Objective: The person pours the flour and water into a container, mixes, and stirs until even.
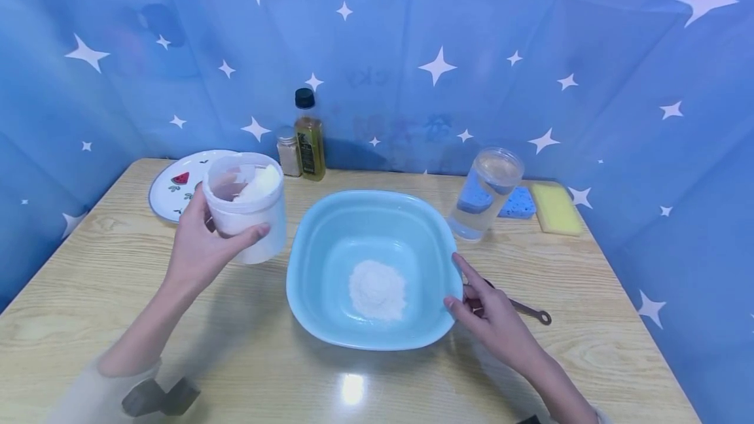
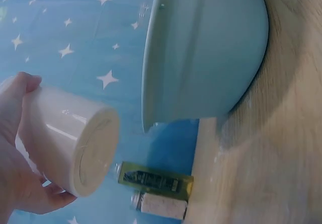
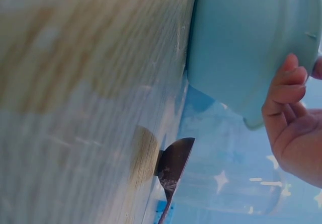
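My left hand [image 1: 203, 247] holds a translucent white plastic jar [image 1: 253, 241] above the table, left of the basin. White powder shows inside the jar, whose open top tips toward me. A light blue basin [image 1: 330, 228] stands in the middle, with a small heap of white powder [image 1: 377, 290] on its bottom. At the basin's right rim, my right hand [image 1: 501, 326] has its thumb on the edge and its fingers against the outer wall, as the right wrist view also shows. A dark measuring spoon [image 3: 175, 161] lies right of the basin, partly behind that hand.
Behind the jar is a white plate [image 1: 171, 192] with a fruit pattern. An oil bottle [image 1: 310, 142] and a small shaker jar [image 1: 288, 154] stand by the star-patterned backdrop. A clear cup of water [image 1: 483, 198], a blue sponge [image 1: 518, 203] and a yellow sponge [image 1: 556, 209] are at back right.
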The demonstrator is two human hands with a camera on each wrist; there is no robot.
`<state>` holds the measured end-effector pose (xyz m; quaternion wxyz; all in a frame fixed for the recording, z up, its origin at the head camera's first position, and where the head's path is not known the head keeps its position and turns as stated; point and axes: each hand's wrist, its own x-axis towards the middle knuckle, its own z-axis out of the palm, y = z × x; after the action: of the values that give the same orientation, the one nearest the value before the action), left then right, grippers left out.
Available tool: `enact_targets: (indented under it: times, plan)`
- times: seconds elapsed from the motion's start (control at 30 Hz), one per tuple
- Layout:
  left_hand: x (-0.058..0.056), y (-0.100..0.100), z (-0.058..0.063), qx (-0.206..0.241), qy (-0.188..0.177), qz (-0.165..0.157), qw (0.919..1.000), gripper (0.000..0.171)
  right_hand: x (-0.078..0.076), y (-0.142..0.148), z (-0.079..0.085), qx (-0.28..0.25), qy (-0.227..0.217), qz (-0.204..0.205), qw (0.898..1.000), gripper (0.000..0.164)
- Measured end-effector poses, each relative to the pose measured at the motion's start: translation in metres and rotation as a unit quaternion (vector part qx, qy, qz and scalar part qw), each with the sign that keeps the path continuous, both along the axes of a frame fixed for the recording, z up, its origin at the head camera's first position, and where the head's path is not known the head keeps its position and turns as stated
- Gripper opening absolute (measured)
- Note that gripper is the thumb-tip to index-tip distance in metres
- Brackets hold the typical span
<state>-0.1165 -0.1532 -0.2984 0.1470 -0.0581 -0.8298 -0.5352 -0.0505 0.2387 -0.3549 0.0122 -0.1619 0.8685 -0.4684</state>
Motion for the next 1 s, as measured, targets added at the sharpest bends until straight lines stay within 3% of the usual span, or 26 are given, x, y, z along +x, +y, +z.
enact_targets:
  times: [0.27, 0.73, 1.0]
  plan:
    - [0.002, -0.016, -0.011, 0.029, -0.011, 0.022, 0.9993, 0.075, -0.001, 0.0, 0.0, 0.0, 0.0, 0.0, 1.0, 0.064]
    - [0.005, -0.039, -0.038, 0.006, -0.057, 0.074, 0.9956, 0.075, -0.001, -0.001, 0.0, 0.003, -0.005, -0.002, 1.0, 0.064]
    - [0.0, -0.047, -0.051, -0.002, -0.091, 0.058, 0.9942, 0.075, 0.0, -0.001, 0.001, 0.0, -0.018, -0.002, 1.0, 0.065]
